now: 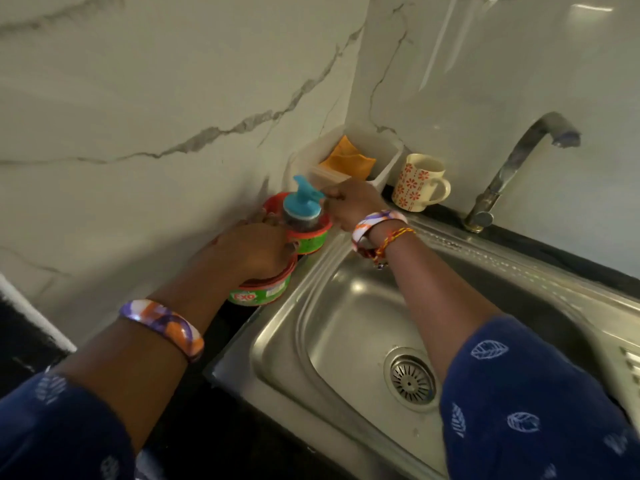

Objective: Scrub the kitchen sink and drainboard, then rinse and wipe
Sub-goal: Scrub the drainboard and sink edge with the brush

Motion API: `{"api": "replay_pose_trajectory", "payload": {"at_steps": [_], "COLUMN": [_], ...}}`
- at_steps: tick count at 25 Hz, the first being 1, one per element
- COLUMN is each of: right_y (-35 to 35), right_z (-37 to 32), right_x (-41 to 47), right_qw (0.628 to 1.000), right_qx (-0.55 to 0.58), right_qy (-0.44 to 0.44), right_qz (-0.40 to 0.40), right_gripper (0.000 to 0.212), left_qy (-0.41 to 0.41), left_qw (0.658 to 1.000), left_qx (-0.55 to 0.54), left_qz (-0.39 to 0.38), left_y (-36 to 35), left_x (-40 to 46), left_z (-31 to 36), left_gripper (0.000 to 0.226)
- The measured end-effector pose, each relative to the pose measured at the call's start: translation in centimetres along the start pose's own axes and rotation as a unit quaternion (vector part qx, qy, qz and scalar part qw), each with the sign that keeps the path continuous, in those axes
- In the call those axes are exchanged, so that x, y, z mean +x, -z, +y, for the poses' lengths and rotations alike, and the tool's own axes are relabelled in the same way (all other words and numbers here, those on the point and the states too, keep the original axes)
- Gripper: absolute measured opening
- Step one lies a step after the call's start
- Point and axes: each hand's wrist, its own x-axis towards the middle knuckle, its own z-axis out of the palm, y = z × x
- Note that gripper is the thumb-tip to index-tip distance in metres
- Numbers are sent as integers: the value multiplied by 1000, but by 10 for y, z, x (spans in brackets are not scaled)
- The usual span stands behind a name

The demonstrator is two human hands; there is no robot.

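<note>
Against the marbled wall point(173, 98), veined in grey, a black counter point(214, 327) runs along and carries the stainless steel sink point(346, 323), its basin dry-looking and bare but for the round drain strainer point(410, 379) near its right side. Part of a ribbed drainboard point(632, 368) shows at the far right edge. Behind the basin a curved metal tap point(512, 168) rises from the rim, its spout pointing right. To the tap's left stands a cream mug point(417, 183) with red flower prints, and beside that, tucked into the wall corner, a white plastic tub point(384, 150) holding an orange cloth point(349, 161).

At the sink's back-left corner sit two red-and-green tubs of dish cleaner — the nearer one point(263, 294) marked "Exo", the farther one point(310, 239) just behind it. On the farther tub stands a dark bottle with a blue pump top point(301, 199).

Both forearms come out of dark blue leaf-print sleeves, each wrist wearing a purple, orange and white bangle. The left hand point(252, 249) lies over the nearer tub with its fingers curled round the rim. The right hand point(349, 202) reaches across the basin — its fingertips pinch the nozzle of the blue pump.
</note>
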Motion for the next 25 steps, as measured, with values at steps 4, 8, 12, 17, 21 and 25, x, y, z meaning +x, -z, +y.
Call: {"api": "replay_pose_trajectory", "payload": {"at_steps": [4, 8, 12, 17, 21, 25], "right_y": [44, 89, 117, 170, 204, 139], "right_z": [24, 50, 100, 175, 193, 148], "right_x": [-65, -162, -268, -389, -430, -367], "right_qw": [977, 958, 952, 931, 897, 948], "right_qx": [204, 260, 151, 75, 65, 82], "right_qy": [-44, -79, -114, -257, -337, -201], "right_qz": [37, -93, -241, -248, -278, -233], "right_gripper": [22, 21, 30, 35, 94, 38], "left_qy": [13, 79, 191, 303, 314, 312], "left_qw": [987, 980, 961, 919, 912, 914], "left_qx": [-76, -127, -176, -240, -220, -208], "left_qz": [144, 128, 101, 77, 146, 154], "left_y": [-7, -33, -68, -95, -109, -110], "left_x": [-42, -108, -175, -207, -208, -204], "left_z": [33, 82, 125, 138, 142, 139], "left_gripper": [43, 58, 70, 76, 72, 69]}}
